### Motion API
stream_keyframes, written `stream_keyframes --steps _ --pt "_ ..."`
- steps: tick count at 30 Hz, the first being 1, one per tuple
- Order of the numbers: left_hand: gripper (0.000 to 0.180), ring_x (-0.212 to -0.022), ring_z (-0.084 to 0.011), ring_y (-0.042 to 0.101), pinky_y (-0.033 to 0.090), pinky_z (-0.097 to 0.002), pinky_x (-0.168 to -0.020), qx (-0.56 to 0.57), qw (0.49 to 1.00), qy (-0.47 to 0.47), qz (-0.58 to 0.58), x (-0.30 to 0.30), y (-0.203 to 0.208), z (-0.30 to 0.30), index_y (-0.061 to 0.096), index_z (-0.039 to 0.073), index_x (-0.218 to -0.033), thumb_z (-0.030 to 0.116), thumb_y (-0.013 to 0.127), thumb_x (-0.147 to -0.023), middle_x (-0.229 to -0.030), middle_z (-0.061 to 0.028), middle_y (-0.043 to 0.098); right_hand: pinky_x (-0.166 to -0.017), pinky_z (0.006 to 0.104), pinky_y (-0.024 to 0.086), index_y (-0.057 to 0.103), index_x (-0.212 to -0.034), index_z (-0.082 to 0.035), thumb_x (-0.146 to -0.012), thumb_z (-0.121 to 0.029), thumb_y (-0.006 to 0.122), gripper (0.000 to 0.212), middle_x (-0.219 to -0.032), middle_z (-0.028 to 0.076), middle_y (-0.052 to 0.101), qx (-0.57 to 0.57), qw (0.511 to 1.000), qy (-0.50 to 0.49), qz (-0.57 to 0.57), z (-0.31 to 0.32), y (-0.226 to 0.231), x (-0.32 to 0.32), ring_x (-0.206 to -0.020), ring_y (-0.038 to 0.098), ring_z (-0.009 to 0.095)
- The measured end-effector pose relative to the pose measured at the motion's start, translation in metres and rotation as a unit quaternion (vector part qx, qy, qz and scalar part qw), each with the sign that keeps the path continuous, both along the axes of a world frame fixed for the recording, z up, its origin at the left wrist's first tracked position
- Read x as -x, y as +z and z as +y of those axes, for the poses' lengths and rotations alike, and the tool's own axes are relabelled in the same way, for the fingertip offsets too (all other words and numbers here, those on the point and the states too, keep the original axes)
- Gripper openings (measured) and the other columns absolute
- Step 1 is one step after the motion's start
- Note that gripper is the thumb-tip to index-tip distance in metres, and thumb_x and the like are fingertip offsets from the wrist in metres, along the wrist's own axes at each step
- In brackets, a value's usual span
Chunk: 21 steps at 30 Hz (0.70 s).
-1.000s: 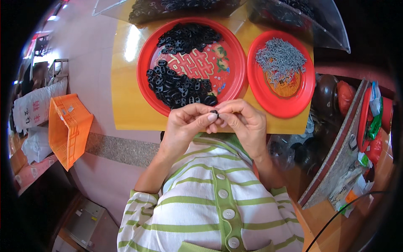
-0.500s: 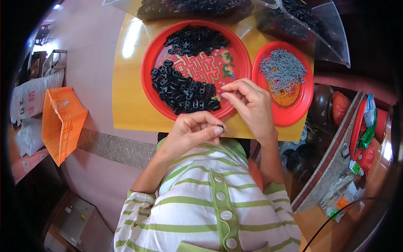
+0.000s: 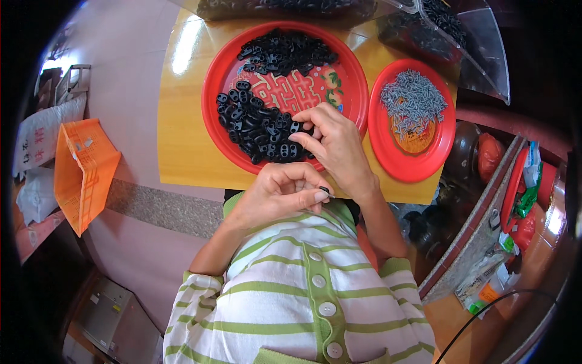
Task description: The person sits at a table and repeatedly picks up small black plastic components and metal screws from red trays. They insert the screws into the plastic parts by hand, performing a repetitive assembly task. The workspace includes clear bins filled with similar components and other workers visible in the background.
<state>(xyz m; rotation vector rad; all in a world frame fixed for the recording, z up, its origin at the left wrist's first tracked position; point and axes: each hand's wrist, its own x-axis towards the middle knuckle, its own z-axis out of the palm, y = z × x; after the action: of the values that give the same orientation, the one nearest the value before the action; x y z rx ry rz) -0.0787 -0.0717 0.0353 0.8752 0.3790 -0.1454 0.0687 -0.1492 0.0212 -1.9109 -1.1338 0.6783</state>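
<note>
My left hand (image 3: pixel 279 195) is closed, pinching a small black plastic piece (image 3: pixel 325 190) between thumb and forefinger; a thin metallic bit shows at its end. Over the near right part of a heap of black two-holed plastic pieces (image 3: pixel 257 124), my right hand (image 3: pixel 333 145) has its thumb and forefinger spread, with heap pieces between the tips. That heap lies in a large red round tray (image 3: pixel 212 136) with a printed pattern. A second heap of flatter black pieces (image 3: pixel 285 51) sits at the tray's far side. Many small grey screws (image 3: pixel 412 100) lie on a smaller red plate (image 3: pixel 388 161) to the right.
The yellow table (image 3: pixel 182 133) carries both trays. Clear bins of black parts (image 3: pixel 424 30) stand along its far edge. An orange crate (image 3: pixel 88 173) and white sacks (image 3: pixel 51 130) are on the left. Bagged items (image 3: pixel 527 194) and a black cable (image 3: pixel 485 303) lie at right.
My right hand has moved left and slightly up from the tray's near right rim onto the near heap. My left hand keeps its pinch on the small black piece.
</note>
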Motion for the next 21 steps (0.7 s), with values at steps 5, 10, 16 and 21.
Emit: stream_keyframes --steps 5,10,16,21 --pt "0.010 -0.071 -0.0112 0.063 0.050 -0.0215 -0.065 0.000 1.000 -0.003 0.014 -0.003 0.007 0.003 0.064 -0.002 -0.090 0.005 0.063 -0.085 -0.083 -0.0073 0.065 -0.060 0.0287 0.049 0.058 -0.096 -0.001 -0.074 -0.002 0.068 0.024 -0.081 0.010 0.057 -0.004 0.997 -0.044 0.060 -0.001 0.008 0.000 -0.067 0.060 0.017" --pt "0.008 -0.071 -0.0111 0.062 0.051 -0.0226 -0.065 -0.013 0.999 0.030 0.010 -0.001 0.001 0.002 0.063 -0.002 -0.090 0.004 0.062 -0.084 -0.083 -0.0077 0.065 -0.062 0.0207 0.050 0.059 -0.102 -0.001 -0.081 0.000 0.065 0.022 -0.085 0.005 0.060 -0.045 0.956 -0.115 0.268 -0.011 0.010 -0.008 -0.072 0.060 0.008" --pt "0.011 -0.071 -0.0073 0.060 0.049 -0.0211 -0.066 -0.009 0.996 0.090 -0.022 0.002 -0.005 0.003 0.062 -0.001 -0.092 0.008 0.062 -0.087 -0.083 -0.0052 0.065 -0.066 0.0207 0.052 0.053 -0.111 0.000 -0.086 -0.002 0.059 0.025 -0.096 0.013 0.064 -0.116 0.886 -0.104 0.436 -0.020 0.014 -0.009 -0.078 0.062 0.011" --pt "0.009 -0.072 -0.0090 0.060 0.050 -0.0224 -0.068 -0.020 0.989 0.147 -0.023 0.003 0.001 0.008 0.062 -0.002 -0.092 0.006 0.061 -0.087 -0.085 -0.0065 0.065 -0.065 0.0209 0.052 0.051 -0.109 -0.001 -0.087 -0.003 0.058 0.022 -0.101 0.017 0.064 -0.128 0.892 -0.114 0.419 -0.026 0.018 -0.001 -0.077 0.063 0.013"
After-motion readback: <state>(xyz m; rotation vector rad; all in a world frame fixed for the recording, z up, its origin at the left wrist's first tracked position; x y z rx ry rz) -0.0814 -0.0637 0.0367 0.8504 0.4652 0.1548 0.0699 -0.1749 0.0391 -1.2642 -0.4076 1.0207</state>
